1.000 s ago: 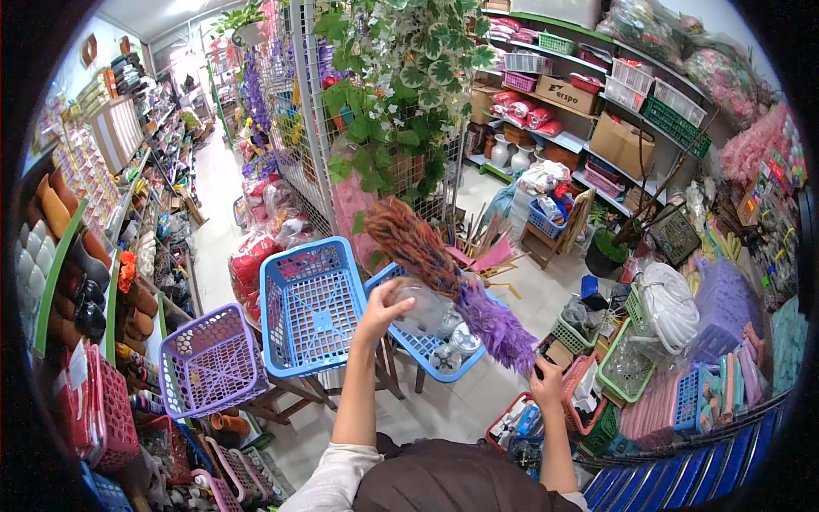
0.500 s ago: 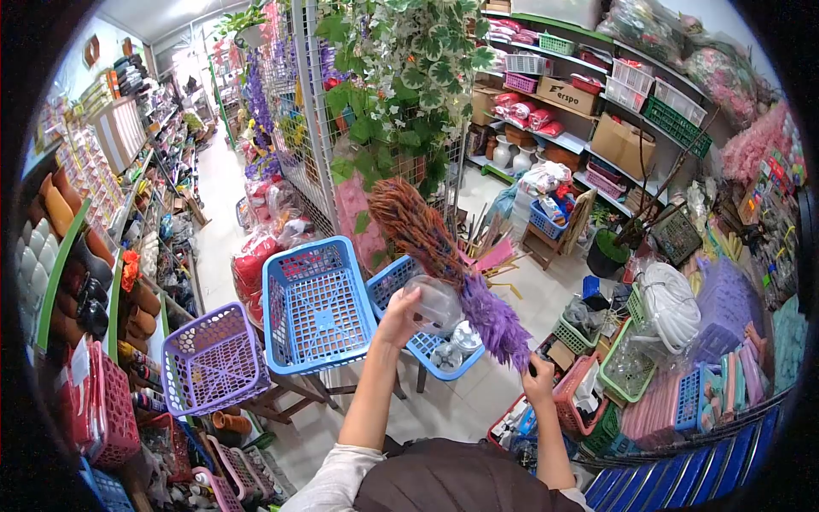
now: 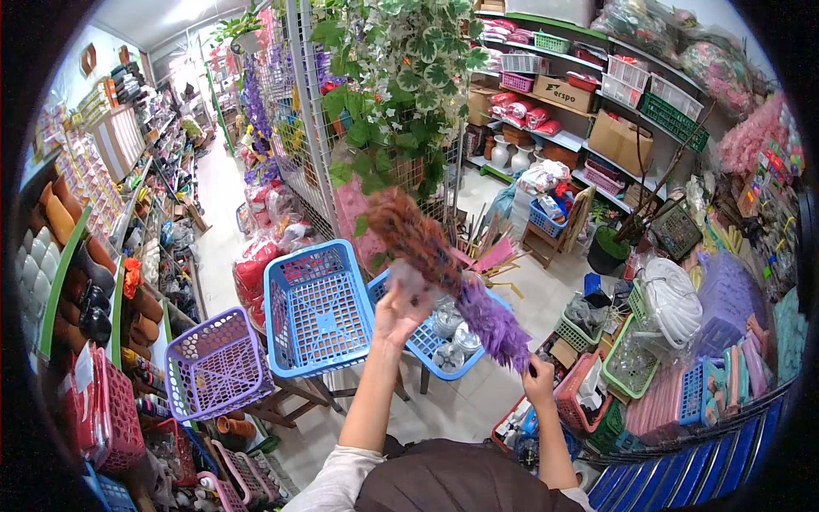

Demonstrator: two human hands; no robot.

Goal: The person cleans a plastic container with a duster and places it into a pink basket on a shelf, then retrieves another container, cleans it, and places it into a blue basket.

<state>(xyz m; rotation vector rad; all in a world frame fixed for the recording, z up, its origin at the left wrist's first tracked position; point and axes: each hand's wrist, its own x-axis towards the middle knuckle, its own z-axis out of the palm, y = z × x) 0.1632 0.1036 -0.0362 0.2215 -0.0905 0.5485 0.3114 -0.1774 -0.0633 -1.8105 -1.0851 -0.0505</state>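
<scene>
My right hand point(image 3: 539, 381) is closed at the purple end of a feather duster point(image 3: 490, 320). The duster slants up and leftward, its feathers purple low down and orange-brown toward the blurred top. My left hand point(image 3: 399, 314) grips a clear plastic container point(image 3: 411, 283), smeared by motion, close against the duster's feathers. Below it, a blue basket point(image 3: 459, 372) holds several clear, round containers point(image 3: 447, 352), partly hidden by the duster and my left hand.
A larger blue basket point(image 3: 271, 333) and a purple basket point(image 3: 175, 375) stand on wooden stools at the left. Leafy vines point(image 3: 401, 94) hang on a wire rack ahead. Crates of goods, including a salmon-coloured one point(image 3: 570, 408), crowd the right side.
My left hand has turned and shifted slightly left with the clear container, which now tilts differently. The duster's brown top is blurred by movement. My right hand stays in nearly the same place.
</scene>
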